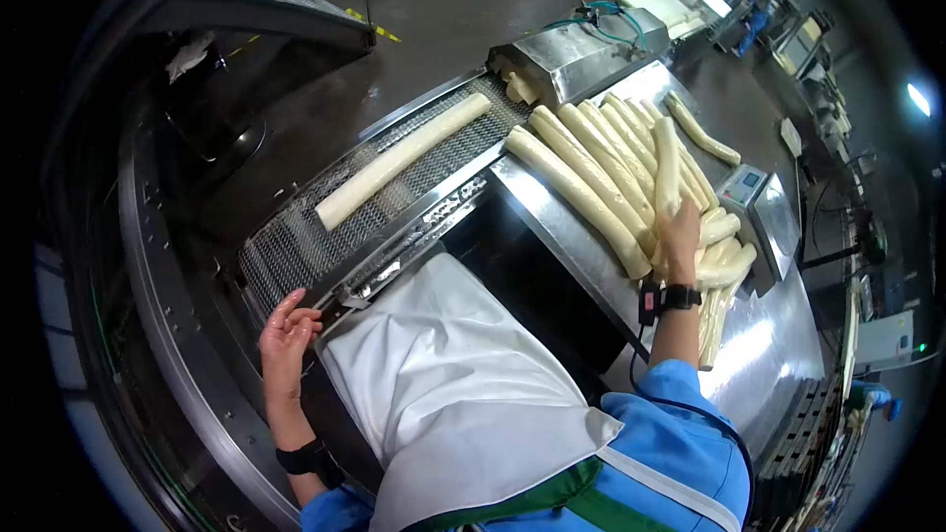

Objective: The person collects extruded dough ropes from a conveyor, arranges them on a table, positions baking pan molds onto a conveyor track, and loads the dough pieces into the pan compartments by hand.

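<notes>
My right hand [678,234] is closed around the lower end of a long, pale cream log [667,163], cheese or dough by its look. That log is raised at an angle over a pile of similar logs [581,187] on the steel table [537,212]. My left hand [288,335] is beside the near end of the conveyor, its fingers apart and slightly bent, holding nothing. A single cream log [404,160] lies lengthwise on the conveyor's mesh belt [296,246].
A steel machine housing [581,54] with blue-green hoses covers the belt's far end. On the table's right side stands a scale [764,212] with a small display. A curved metal frame [158,305] runs along my left. A white apron [443,345] hangs close to the conveyor edge.
</notes>
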A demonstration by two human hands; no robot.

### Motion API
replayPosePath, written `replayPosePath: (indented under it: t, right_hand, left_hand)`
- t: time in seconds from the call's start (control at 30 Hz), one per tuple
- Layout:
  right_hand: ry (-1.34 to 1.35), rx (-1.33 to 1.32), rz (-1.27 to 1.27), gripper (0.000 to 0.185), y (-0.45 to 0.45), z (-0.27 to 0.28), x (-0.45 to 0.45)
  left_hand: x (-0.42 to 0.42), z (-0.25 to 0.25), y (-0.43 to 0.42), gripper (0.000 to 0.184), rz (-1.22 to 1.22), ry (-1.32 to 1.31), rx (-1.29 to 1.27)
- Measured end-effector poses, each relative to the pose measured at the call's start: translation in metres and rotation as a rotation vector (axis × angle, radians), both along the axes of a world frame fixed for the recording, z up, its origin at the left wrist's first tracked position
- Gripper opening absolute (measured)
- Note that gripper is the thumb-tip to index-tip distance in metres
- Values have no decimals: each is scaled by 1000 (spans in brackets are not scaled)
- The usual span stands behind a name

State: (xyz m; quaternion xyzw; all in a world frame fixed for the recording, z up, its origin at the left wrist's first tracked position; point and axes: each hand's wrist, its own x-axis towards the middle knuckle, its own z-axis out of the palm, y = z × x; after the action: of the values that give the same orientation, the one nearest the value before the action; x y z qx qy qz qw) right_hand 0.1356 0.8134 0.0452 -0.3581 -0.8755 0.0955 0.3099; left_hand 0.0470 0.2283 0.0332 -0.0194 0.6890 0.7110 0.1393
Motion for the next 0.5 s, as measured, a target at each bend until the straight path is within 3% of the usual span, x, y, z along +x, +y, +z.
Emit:
replayPosePath:
  t: [0.07, 0.13, 0.2, 0.23, 0.3, 0.37, 0.43, 0.5]
  right_hand:
    - [-281, 45, -38, 44, -35, 6, 14]
    - [-264, 82, 10, 43, -61, -6, 21]
    - [-199, 157, 118, 42, -87, -19, 18]
    - [-153, 194, 156, 41, -107, -17, 11]
    - [-128, -11, 307, 41, -151, 3, -2]
    - [-83, -76, 500, 43, -176, 9, -9]
    - [-98, -296, 552, 43, -203, 13, -9]
    - [-102, -537, 552, 42, -225, 19, -5]
  left_hand:
    - [-17, -11, -10, 44, 36, 85, -117]
    - [-46, -23, -14, 43, 21, 166, -217]
    - [-82, -32, -11, 45, -6, 439, -461]
    - [-92, -14, 2, 51, -97, 543, -653]
    - [-123, -32, 14, 58, -244, 682, -852]
    - [-143, -49, 26, 63, -370, 586, -860]
    - [-144, -23, 44, 61, -403, 522, -1079]
    - [-150, -21, 43, 57, -435, 552, -1120]
